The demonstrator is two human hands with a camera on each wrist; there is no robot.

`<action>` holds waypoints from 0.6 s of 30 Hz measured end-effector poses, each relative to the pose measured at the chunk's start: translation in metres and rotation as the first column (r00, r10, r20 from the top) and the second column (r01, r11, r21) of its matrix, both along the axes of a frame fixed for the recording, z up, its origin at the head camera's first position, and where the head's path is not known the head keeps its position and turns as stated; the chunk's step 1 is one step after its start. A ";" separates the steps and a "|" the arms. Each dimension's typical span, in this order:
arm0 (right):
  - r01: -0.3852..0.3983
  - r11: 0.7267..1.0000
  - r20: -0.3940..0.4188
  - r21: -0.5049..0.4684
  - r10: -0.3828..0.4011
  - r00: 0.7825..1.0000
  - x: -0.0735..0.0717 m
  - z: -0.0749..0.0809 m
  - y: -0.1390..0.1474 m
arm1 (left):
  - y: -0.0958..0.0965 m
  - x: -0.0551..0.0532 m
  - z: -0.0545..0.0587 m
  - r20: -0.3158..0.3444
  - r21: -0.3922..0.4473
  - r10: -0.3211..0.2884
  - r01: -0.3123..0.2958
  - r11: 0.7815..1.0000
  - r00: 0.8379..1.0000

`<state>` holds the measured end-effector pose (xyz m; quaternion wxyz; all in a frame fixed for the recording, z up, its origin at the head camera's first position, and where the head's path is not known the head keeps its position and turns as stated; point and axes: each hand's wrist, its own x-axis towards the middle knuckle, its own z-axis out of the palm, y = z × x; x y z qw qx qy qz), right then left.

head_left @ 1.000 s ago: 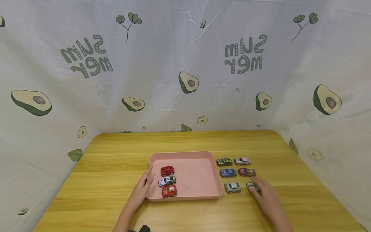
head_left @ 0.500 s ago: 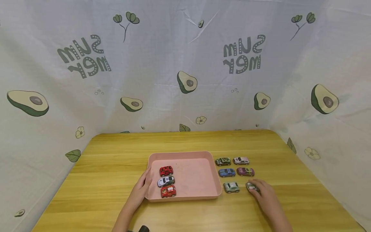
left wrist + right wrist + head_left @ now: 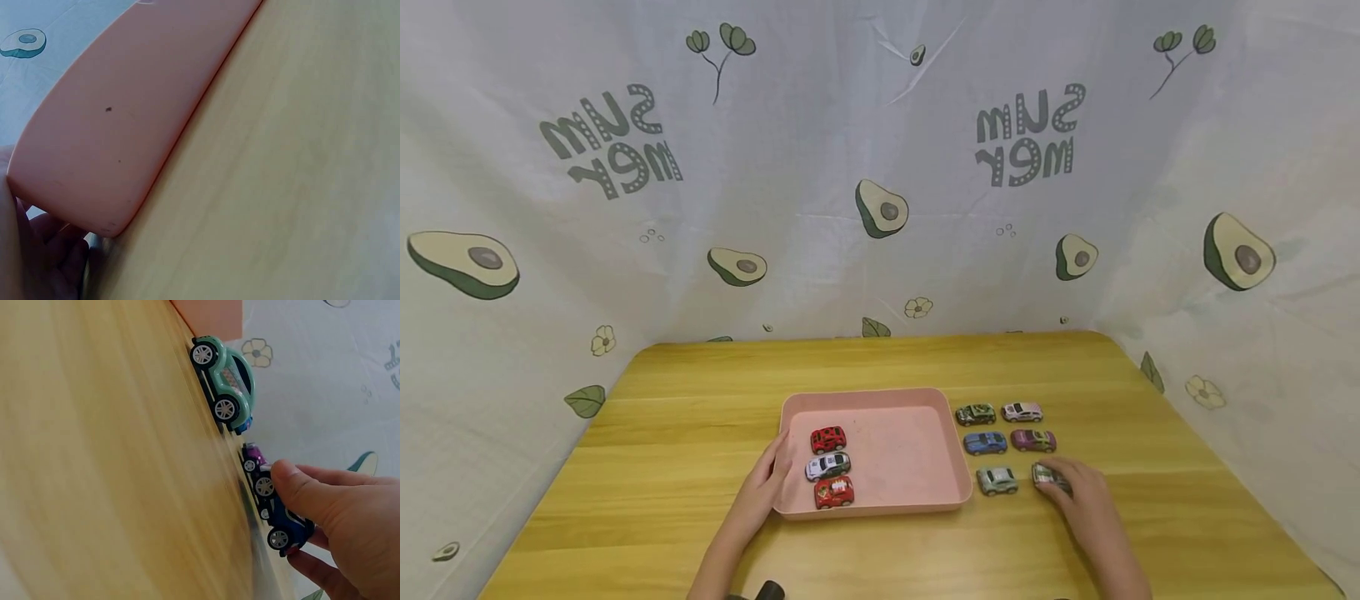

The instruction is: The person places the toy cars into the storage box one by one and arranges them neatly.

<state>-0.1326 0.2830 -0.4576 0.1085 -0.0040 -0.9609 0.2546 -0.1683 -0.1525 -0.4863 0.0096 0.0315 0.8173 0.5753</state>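
Note:
In the head view my left hand [image 3: 763, 482] grips the left wall of a pink tray [image 3: 910, 454], thumb at the rim; in the left wrist view its fingers [image 3: 53, 247] curl beside the tray's corner. Inside the tray stand a red-and-black toy car [image 3: 828, 439], a white one [image 3: 827, 466] and a red one [image 3: 834, 492], in a column at the left. My right hand [image 3: 1086, 492] pinches a dark green-and-white toy car [image 3: 1049, 475] between thumb and fingers, right of a mint-green toy car [image 3: 997, 481]. Its dark side and wheels show in the right wrist view.
Right of the tray stand a green patterned car [image 3: 976, 414], a white-and-pink car [image 3: 1022, 412], a blue car [image 3: 985, 442] and a purple car [image 3: 1033, 440]. The wooden table [image 3: 715, 375] meets an avocado-print cloth [image 3: 820, 275] behind and at both sides.
The head view has shifted slightly. My right hand and its toy car have edged slightly up in the picture relative to the mint-green car. The left hand stays at the tray.

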 end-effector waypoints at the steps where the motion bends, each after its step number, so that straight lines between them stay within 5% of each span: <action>1: 0.007 1.000 0.002 0.001 -0.007 1.000 0.000 0.001 -0.001 | 0.000 -0.001 0.000 -0.001 -0.001 -0.001 0.001 1.000 1.000; 18: 0.017 1.000 -0.073 -0.007 -0.017 0.997 0.004 0.014 -0.018 | 0.000 0.000 0.000 0.003 0.001 0.004 -0.004 1.000 1.000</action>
